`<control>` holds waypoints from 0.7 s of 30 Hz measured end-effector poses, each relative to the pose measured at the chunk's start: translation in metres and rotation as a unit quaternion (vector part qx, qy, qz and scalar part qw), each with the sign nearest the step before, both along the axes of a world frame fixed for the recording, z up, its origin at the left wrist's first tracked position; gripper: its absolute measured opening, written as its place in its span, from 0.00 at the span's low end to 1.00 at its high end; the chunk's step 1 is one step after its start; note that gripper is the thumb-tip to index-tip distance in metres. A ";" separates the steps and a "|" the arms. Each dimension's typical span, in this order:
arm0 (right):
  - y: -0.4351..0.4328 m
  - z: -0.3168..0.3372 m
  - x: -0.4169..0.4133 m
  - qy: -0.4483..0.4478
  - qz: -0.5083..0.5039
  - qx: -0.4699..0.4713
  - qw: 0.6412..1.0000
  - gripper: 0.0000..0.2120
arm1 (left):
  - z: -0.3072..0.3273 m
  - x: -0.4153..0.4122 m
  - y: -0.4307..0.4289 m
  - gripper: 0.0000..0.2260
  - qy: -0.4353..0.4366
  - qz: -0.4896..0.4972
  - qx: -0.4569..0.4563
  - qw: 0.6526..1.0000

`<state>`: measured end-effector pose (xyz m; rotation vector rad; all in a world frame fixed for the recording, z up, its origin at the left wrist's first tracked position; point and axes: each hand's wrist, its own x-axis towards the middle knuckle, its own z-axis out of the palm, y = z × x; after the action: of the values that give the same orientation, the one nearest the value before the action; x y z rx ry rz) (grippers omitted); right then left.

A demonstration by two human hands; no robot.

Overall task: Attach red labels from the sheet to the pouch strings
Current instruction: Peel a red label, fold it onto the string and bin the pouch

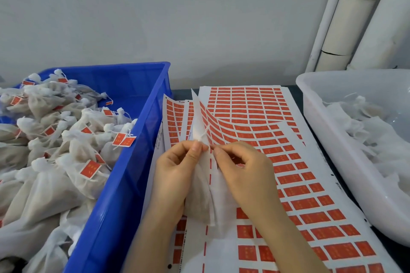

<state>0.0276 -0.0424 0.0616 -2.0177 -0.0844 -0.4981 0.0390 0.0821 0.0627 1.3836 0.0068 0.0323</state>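
Centre frame, the left hand [176, 169] and right hand [243, 172] pinch the neck of a white gauze pouch [199, 198]. A white sheet of red rectangular labels [298, 190] lies beneath.

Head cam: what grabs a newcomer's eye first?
The sheets of red labels spread down the middle of the table stand out first. Over them the left hand and right hand pinch the top of a white pouch. At left a blue crate is heaped with labelled pouches; at right a white tub holds ones with no labels showing.
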 end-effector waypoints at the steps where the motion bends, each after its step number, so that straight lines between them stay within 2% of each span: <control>1: 0.001 0.000 0.000 -0.002 -0.003 -0.006 1.000 0.06 | 0.000 0.000 0.000 0.07 0.003 0.001 0.000 1.000; 5: 0.003 0.000 -0.001 -0.003 -0.016 -0.025 1.000 0.01 | 0.000 0.001 0.000 0.09 0.015 0.016 -0.002 1.000; 10: -0.001 0.000 0.001 -0.001 -0.046 -0.014 0.999 0.02 | 0.000 0.002 0.000 0.15 0.038 0.053 0.011 0.998; 15: -0.008 0.000 0.004 0.000 -0.070 0.003 0.998 0.06 | -0.001 0.007 0.001 0.05 0.069 0.095 0.030 0.993; 21: -0.013 0.001 0.004 0.012 -0.093 0.071 0.993 0.06 | -0.003 0.010 0.003 0.07 0.073 0.125 0.043 0.989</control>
<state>0.0318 -0.0556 0.0624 -1.9005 0.1513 -0.5811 0.0494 0.0849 0.0592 1.4618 0.3045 0.1411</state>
